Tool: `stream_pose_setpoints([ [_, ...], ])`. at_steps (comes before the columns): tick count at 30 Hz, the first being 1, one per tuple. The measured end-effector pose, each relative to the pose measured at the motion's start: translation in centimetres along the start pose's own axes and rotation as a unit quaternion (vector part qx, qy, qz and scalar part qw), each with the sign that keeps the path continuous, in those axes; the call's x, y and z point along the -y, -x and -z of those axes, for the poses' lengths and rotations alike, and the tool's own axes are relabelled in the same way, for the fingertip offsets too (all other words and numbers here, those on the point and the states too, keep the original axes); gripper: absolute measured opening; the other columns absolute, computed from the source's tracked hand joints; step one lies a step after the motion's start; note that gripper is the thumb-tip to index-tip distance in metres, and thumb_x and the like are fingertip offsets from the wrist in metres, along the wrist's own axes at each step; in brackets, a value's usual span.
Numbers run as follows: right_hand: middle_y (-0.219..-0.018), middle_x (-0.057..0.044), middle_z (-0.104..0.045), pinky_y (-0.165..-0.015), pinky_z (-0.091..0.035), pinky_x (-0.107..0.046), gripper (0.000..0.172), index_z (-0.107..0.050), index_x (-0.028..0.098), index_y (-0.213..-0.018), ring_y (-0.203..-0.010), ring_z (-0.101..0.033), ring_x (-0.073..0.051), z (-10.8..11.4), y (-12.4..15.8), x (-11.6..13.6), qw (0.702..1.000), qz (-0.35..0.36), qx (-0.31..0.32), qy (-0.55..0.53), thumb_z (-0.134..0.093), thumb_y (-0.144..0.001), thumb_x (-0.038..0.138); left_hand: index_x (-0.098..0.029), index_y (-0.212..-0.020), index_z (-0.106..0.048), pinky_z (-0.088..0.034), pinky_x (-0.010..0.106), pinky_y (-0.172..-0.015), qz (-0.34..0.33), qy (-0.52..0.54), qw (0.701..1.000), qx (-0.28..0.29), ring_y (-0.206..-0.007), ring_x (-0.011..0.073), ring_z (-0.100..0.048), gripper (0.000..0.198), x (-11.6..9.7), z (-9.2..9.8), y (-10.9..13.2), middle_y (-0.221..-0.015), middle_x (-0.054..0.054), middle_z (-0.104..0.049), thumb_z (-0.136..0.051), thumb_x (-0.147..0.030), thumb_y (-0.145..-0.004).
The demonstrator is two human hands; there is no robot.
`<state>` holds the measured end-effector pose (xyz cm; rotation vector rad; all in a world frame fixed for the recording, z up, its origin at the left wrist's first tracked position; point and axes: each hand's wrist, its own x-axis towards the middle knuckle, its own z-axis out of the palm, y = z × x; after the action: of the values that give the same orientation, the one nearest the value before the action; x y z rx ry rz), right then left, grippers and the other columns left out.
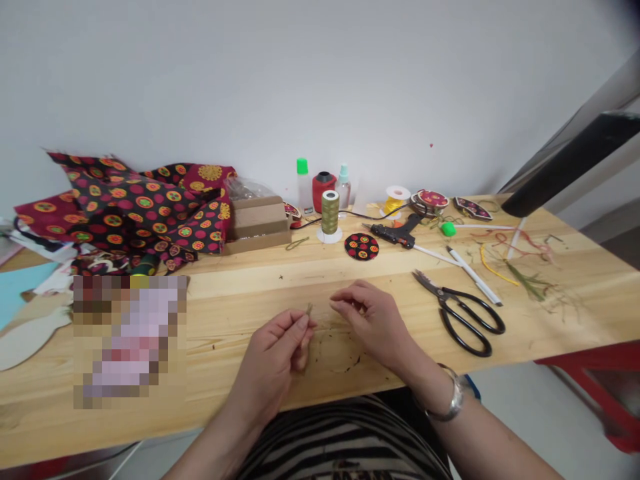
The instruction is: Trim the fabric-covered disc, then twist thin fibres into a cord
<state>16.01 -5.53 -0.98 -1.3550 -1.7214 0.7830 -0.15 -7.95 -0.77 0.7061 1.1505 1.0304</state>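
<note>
My left hand (281,347) pinches a short olive-green piece of thread or cord (309,309) between thumb and forefinger; its frayed end sticks up and a bit shows below the fingers. Just to the right, my right hand (373,320) hovers with fingertips pressed together; whatever they hold, if anything, is too small to make out. Beyond the hands stand a spool of olive thread (330,215) and a round disc of patterned fabric (362,247). Black-handled scissors (457,310) lie with blades parted, right of my right hand.
Patterned cloth (145,207) is heaped at the left beside a cardboard box (257,223). Along the wall are a green-capped bottle (303,187), a red thread cone (324,192) and a glue gun (397,233). A white pen (474,277) and thread scraps (530,283) lie right.
</note>
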Motion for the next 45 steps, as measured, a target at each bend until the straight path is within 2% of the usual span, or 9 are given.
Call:
stream_pose_setpoints([
  [6,-0.084,-0.006,-0.061,-0.074,-0.042,-0.032,0.01,-0.067,0.018,-0.079,-0.085,-0.048,-0.02,0.8,0.3,-0.3,0.951,0.132,0.13,0.248,-0.058,-0.08,0.014,-0.012,-0.071,-0.066,-0.023,0.014,-0.04,-0.029,0.06,0.997,-0.038,-0.044,0.0029,-0.033,0.015,-0.5,0.3,-0.4,-0.052,-0.003,-0.049,-0.071,-0.026,-0.068],
  [11,-0.083,-0.006,-0.06,-0.07,-0.04,-0.033,0.009,-0.062,0.017,-0.073,-0.084,-0.045,-0.021,-0.1,0.7,-0.8,0.93,0.172,0.132,0.298,-0.06,-0.08,0.021,-0.011,-0.069,-0.066,-0.023,0.014,-0.04,-0.034,0.066,0.996,-0.049,-0.045,0.0031,-0.034,0.016,-0.3,0.2,-0.4,-0.052,-0.003,-0.05,-0.072,-0.026,-0.067],
  [15,-0.079,-0.005,-0.06,-0.073,-0.041,-0.031,0.012,-0.061,0.016,-0.07,-0.083,-0.048,-0.018,-0.1,0.8,-0.8,0.96,0.143,0.112,0.212,-0.057,-0.08,0.012,-0.011,-0.07,-0.067,-0.023,0.014,-0.039,-0.032,0.063,0.997,-0.043,-0.044,0.0031,-0.036,0.016,-0.1,0.3,-0.4,-0.054,-0.001,-0.055,-0.072,-0.026,-0.067],
  [19,-0.073,-0.002,-0.059,-0.069,-0.043,-0.027,0.01,-0.061,0.017,-0.069,-0.073,-0.053,-0.014,0.2,0.8,0.1,0.999,0.021,0.022,-0.012,-0.058,-0.078,0.013,-0.011,-0.071,-0.068,-0.024,0.015,-0.039,-0.026,0.059,0.996,-0.061,-0.044,0.0035,-0.038,0.019,0.0,0.2,-0.4,-0.058,0.002,-0.062,-0.075,-0.027,-0.063],
  [24,-0.058,0.002,-0.054,-0.052,-0.037,-0.024,0.015,-0.06,0.016,-0.064,-0.053,-0.045,-0.01,-0.7,1.2,1.4,0.972,-0.119,-0.025,-0.202,-0.062,-0.074,0.026,-0.01,-0.071,-0.07,-0.022,0.015,-0.039,-0.025,0.048,0.997,-0.055,-0.043,0.0024,-0.032,0.022,-0.1,-0.3,-0.4,-0.055,0.0,-0.057,-0.075,-0.03,-0.063],
  [27,-0.059,0.001,-0.056,-0.055,-0.039,-0.024,0.014,-0.06,0.016,-0.062,-0.057,-0.047,-0.011,-1.7,1.6,1.8,0.968,-0.114,-0.04,-0.218,-0.061,-0.073,0.025,-0.01,-0.068,-0.07,-0.019,0.016,-0.039,-0.013,0.063,0.997,-0.041,-0.042,0.0028,-0.027,0.022,0.0,-0.6,-0.4,-0.044,-0.007,-0.038,-0.075,-0.031,-0.063],
  [29,-0.06,0.001,-0.056,-0.056,-0.039,-0.024,0.014,-0.06,0.016,-0.062,-0.058,-0.048,-0.011,-2.3,1.8,1.8,0.97,-0.106,-0.048,-0.212,-0.061,-0.073,0.024,-0.011,-0.065,-0.069,-0.019,0.016,-0.039,-0.011,0.071,0.997,-0.033,-0.043,0.0031,-0.026,0.021,0.0,-0.7,-0.3,-0.045,-0.008,-0.035,-0.075,-0.03,-0.063],
  [36,-0.065,0.0,-0.06,-0.064,-0.044,-0.025,0.013,-0.057,0.016,-0.061,-0.068,-0.058,-0.014,-3.1,2.1,1.7,0.976,-0.082,-0.044,-0.199,-0.059,-0.074,0.019,-0.011,-0.075,-0.073,-0.021,0.015,-0.039,0.003,0.087,0.996,-0.025,-0.045,0.0034,-0.028,0.021,0.4,-0.6,-0.4,-0.048,-0.005,-0.04,-0.073,-0.029,-0.065],
  [45,-0.062,0.002,-0.058,-0.061,-0.041,-0.024,0.012,-0.057,0.017,-0.06,-0.063,-0.053,-0.011,-3.3,2.4,1.9,0.988,-0.068,-0.011,-0.135,-0.058,-0.072,0.014,-0.011,-0.075,-0.073,-0.025,0.014,-0.04,0.013,0.078,0.996,-0.047,-0.046,0.0051,-0.041,0.021,0.0,-0.8,-0.2,-0.048,-0.002,-0.05,-0.074,-0.028,-0.064],
])
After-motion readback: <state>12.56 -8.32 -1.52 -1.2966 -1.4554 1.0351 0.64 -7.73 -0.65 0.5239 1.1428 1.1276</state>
